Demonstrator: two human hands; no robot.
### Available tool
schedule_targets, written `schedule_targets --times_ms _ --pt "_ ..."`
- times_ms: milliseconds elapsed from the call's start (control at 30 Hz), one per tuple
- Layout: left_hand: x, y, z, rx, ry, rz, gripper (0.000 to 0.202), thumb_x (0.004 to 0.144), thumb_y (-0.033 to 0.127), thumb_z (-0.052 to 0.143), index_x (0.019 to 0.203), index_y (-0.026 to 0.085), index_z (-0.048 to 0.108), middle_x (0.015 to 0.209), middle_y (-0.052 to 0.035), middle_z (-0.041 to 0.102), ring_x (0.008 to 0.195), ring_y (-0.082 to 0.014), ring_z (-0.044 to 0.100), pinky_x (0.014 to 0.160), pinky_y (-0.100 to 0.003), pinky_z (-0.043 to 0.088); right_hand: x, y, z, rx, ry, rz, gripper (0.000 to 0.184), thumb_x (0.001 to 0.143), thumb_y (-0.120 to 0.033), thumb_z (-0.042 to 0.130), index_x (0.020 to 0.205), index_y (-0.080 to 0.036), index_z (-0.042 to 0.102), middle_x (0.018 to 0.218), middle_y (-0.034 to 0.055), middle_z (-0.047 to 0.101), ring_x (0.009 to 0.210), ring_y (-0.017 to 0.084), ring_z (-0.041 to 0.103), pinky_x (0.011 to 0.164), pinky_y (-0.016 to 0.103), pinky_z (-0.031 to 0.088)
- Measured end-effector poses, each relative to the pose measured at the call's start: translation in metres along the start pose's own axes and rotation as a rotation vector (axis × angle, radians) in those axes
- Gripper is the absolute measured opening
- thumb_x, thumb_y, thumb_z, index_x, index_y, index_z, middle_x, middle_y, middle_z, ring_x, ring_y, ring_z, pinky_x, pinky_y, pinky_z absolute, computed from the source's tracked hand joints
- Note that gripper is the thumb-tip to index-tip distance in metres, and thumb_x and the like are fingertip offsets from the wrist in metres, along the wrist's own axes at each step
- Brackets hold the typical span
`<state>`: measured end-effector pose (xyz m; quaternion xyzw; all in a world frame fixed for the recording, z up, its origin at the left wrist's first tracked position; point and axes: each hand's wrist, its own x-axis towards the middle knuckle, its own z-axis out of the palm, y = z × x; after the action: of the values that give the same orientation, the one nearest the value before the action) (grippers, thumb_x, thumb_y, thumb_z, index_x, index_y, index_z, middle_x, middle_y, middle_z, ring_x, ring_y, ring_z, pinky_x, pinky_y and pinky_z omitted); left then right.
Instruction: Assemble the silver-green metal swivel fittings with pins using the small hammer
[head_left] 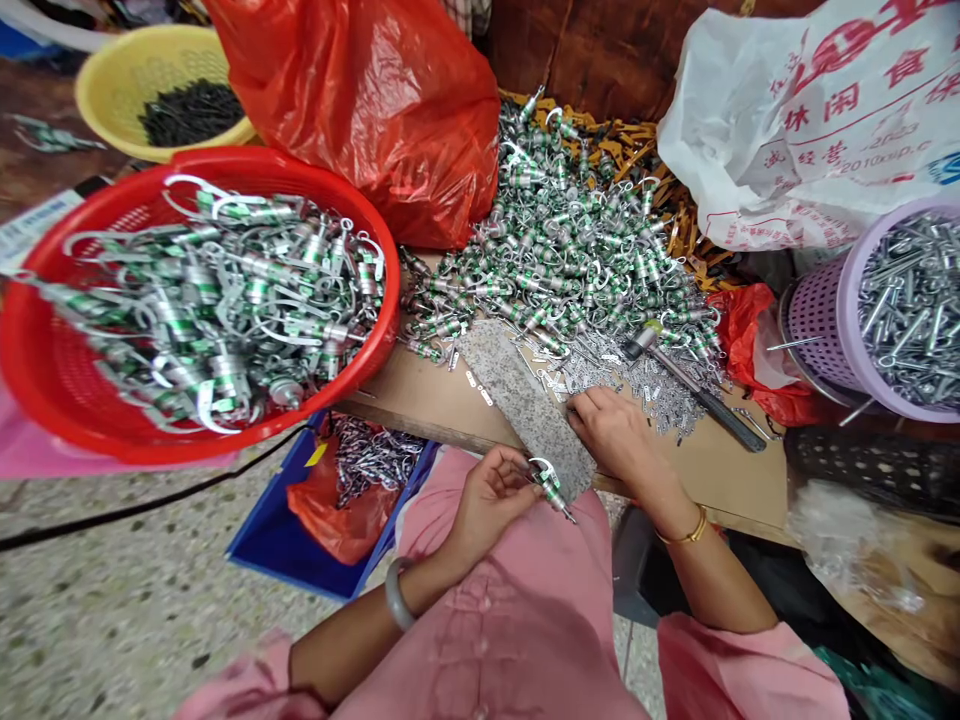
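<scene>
My left hand (491,500) is shut on a small green-and-silver metal clip (551,487), holding it just above my pink sleeve-covered lap. My right hand (611,432) rests with its fingertips at the edge of a speckled grey slab (525,400) and beside a scatter of tiny silver metal tabs (637,378). Whether those fingers pinch a tab is hidden. Behind the tabs lies a large heap of similar green-and-silver clips (562,230) on a wooden board (442,395). A dark-handled metal tool (697,385) lies to the right of my right hand.
A red basket (225,165) of long clips fills the left. Behind it are a yellow basket (150,90) of dark parts and a red plastic bag (390,120). A purple basket (847,320) of silver pins and a white printed bag (795,130) stand right. A blue crate (292,530) sits below the board.
</scene>
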<state>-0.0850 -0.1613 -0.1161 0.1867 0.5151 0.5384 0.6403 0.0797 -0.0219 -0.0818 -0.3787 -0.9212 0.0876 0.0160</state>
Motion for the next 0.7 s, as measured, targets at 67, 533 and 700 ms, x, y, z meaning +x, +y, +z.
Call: schedule_targets --times_ms 67,533,700 --pt "0.0 0.0 0.0 -0.009 -0.002 -0.004 0.036 0.064 0.025 0.089 0.082 0.019 0.059 0.071 0.0027 0.067 0.065 -0.0121 0.063 0.063 -0.022 0.048 -0.003 0.0 0.001 0.025 0.053 0.053 0.016 0.099 -0.021 0.054 0.089 -0.02 0.067 0.084 0.0071 0.066 0.081 0.022 0.061 0.074 0.031 0.045" --pt "-0.001 -0.002 -0.001 -0.024 -0.019 -0.002 0.036 0.066 0.029 0.089 0.084 0.019 0.06 0.074 0.0015 0.068 0.069 -0.013 0.065 0.064 -0.023 0.051 -0.052 0.003 0.007 0.265 0.138 0.117 0.019 0.103 -0.026 0.05 0.102 -0.02 0.068 0.098 0.0082 0.072 0.092 0.022 0.065 0.083 0.035 0.05" --pt "0.0 -0.003 -0.002 -0.013 -0.024 0.016 0.034 0.066 0.028 0.089 0.083 0.019 0.06 0.075 0.0012 0.068 0.069 -0.0133 0.065 0.064 -0.022 0.051 -0.058 -0.001 0.011 0.186 0.125 0.14 0.019 0.103 -0.03 0.053 0.102 -0.021 0.07 0.101 0.0079 0.074 0.094 0.023 0.067 0.084 0.035 0.048"
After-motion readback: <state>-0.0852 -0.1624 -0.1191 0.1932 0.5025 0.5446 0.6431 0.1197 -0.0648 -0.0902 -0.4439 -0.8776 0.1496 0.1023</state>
